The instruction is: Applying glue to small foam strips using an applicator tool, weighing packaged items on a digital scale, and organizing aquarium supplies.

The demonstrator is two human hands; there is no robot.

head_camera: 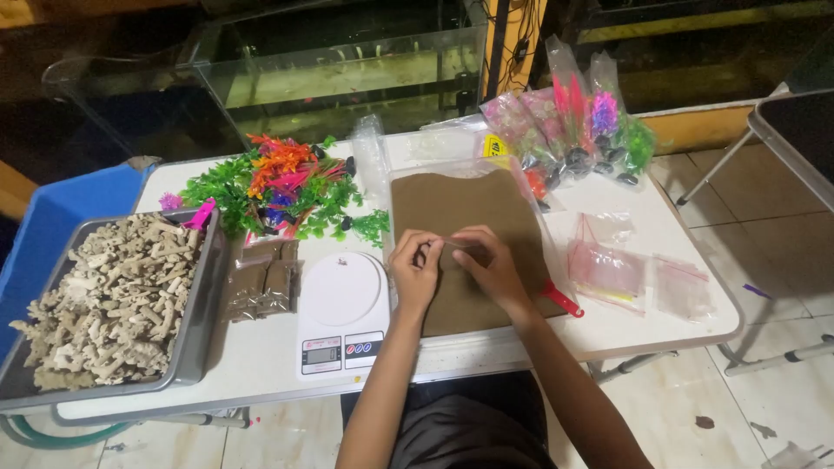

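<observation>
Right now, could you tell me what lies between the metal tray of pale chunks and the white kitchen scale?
In the head view, small filled brown packets lie on the table between the tray and the scale.

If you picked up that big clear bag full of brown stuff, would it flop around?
The bag would probably sag, since its clear plastic looks thin and crinkly. It is likely heavy, being packed wide with brown powder. Its open top near the left hand and right hand might spill if tipped.
</observation>
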